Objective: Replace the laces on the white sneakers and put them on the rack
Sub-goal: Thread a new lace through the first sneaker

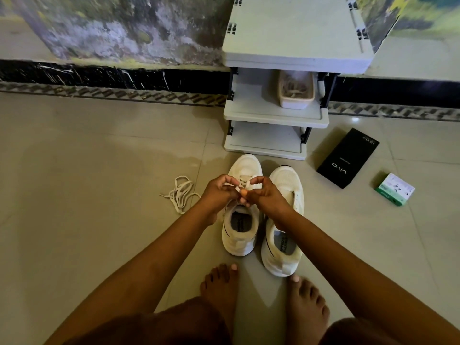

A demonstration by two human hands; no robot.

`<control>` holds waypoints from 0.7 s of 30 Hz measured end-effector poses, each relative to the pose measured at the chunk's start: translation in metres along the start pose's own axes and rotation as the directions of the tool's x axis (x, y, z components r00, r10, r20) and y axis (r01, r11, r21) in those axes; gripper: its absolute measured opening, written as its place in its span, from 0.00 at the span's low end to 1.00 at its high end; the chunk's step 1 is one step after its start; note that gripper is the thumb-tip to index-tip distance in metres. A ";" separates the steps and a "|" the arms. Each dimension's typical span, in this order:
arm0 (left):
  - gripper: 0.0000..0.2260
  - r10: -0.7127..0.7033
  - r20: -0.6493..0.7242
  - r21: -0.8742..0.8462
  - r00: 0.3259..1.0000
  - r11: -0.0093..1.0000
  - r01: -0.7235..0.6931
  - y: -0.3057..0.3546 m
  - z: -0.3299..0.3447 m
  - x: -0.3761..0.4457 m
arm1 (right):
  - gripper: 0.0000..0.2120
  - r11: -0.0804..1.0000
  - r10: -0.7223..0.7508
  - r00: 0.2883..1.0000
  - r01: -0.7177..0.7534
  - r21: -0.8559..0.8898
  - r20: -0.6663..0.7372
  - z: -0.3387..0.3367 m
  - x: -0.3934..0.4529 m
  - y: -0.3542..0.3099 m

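Note:
Two white sneakers stand side by side on the tiled floor, toes toward the rack. Over the tongue of the left sneaker (242, 170), my left hand (219, 192) and my right hand (265, 192) each pinch a part of its white lace (245, 183), fingertips nearly touching. The lace is threaded through the lower eyelets. The right sneaker (286, 180) has no lace showing; my right forearm crosses its middle. A loose white lace (180, 194) lies bunched on the floor left of my left hand. The grey shoe rack (273, 115) stands just beyond the sneakers' toes.
A small basket (296, 89) holding laces sits on the rack's middle shelf. A black phone box (348, 158) and a small green-and-white box (395, 189) lie on the floor to the right. My bare feet (220, 287) rest just behind the sneakers' heels. The wall runs behind.

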State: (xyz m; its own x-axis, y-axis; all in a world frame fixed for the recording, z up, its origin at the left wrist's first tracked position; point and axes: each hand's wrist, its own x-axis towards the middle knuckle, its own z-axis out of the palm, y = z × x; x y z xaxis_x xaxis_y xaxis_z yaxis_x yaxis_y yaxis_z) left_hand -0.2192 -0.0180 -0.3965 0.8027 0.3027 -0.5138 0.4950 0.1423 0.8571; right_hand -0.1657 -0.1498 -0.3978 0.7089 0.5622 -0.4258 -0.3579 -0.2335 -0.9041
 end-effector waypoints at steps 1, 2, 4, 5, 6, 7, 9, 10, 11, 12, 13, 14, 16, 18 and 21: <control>0.10 0.006 0.018 -0.004 1.000 1.000 -0.006 -0.001 -0.001 0.000 | 0.12 1.000 0.007 1.000 -0.007 0.010 -0.010 0.000 0.001 0.000; 0.10 0.014 0.045 -0.018 0.999 1.000 -0.014 -0.002 -0.003 0.000 | 0.11 1.000 0.013 1.000 -0.013 0.013 -0.019 -0.001 0.002 0.000; 0.09 0.039 0.119 -0.060 0.992 0.998 -0.032 -0.003 -0.007 0.000 | 0.07 1.000 0.015 0.999 -0.015 -0.006 -0.031 -0.001 0.004 0.002; 0.09 0.055 0.157 -0.078 0.986 0.996 -0.043 -0.004 -0.009 -0.001 | 0.05 1.000 0.010 0.999 -0.010 -0.016 -0.038 -0.001 0.005 0.004; 0.09 0.068 0.187 -0.091 0.980 0.995 -0.052 -0.004 -0.011 -0.001 | 0.03 1.000 0.008 0.999 -0.009 -0.019 -0.052 -0.001 0.005 0.006; 0.09 0.077 0.200 -0.098 0.977 0.993 -0.059 -0.005 -0.011 -0.002 | 0.03 1.000 0.010 0.997 -0.011 -0.019 -0.071 0.000 0.005 0.007; 0.07 0.085 0.183 -0.109 0.979 0.992 -0.066 -0.007 -0.010 -0.002 | 0.05 0.999 0.017 0.994 -0.020 -0.028 -0.104 0.000 0.006 0.008; 0.07 0.078 0.155 -0.118 0.985 0.991 -0.060 -0.008 -0.009 -0.002 | 0.05 0.999 0.022 0.994 -0.026 -0.032 -0.111 0.000 0.006 0.008; 0.06 0.064 0.124 -0.127 0.990 0.991 -0.048 -0.009 -0.008 -0.001 | 0.06 0.999 0.026 0.993 -0.030 -0.034 -0.112 0.000 0.006 0.008; 0.05 0.043 0.097 -0.140 0.994 0.990 -0.029 -0.010 -0.007 -0.001 | 0.06 0.999 0.028 0.994 -0.032 -0.038 -0.105 0.000 0.006 0.009; 0.04 0.019 0.076 -0.154 0.997 0.988 -0.008 -0.010 -0.006 0.000 | 0.06 0.999 0.020 0.996 -0.025 -0.045 -0.092 0.000 0.006 0.009; 0.04 -0.005 0.052 -0.162 0.999 0.987 0.013 -0.010 -0.005 0.001 | 0.06 0.998 -0.002 0.997 -0.002 -0.058 -0.075 0.000 0.005 0.009; 0.03 -0.052 -0.018 -0.152 0.998 0.987 0.049 -0.010 -0.003 0.003 | 0.07 0.990 -0.087 0.996 0.082 -0.115 -0.038 0.000 0.004 0.011; 0.02 -0.101 -0.095 -0.135 0.990 0.987 0.088 -0.010 0.000 0.005 | 0.07 0.959 -0.181 0.984 0.176 -0.222 -0.002 0.000 0.002 0.012; 0.05 -0.147 -0.162 -0.132 0.976 0.983 0.126 -0.010 0.004 0.006 | 0.06 0.872 -0.280 0.959 0.271 -0.408 0.039 0.000 0.000 0.012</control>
State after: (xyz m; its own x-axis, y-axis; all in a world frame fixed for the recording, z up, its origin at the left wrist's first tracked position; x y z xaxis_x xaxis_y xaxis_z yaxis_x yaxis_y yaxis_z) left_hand -0.2175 -0.0212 -0.4084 0.6566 0.4276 -0.6213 0.5436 0.3028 0.7828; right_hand -0.1700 -0.1523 -0.4092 0.7566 0.6356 -0.1535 0.1284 -0.3746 -0.9182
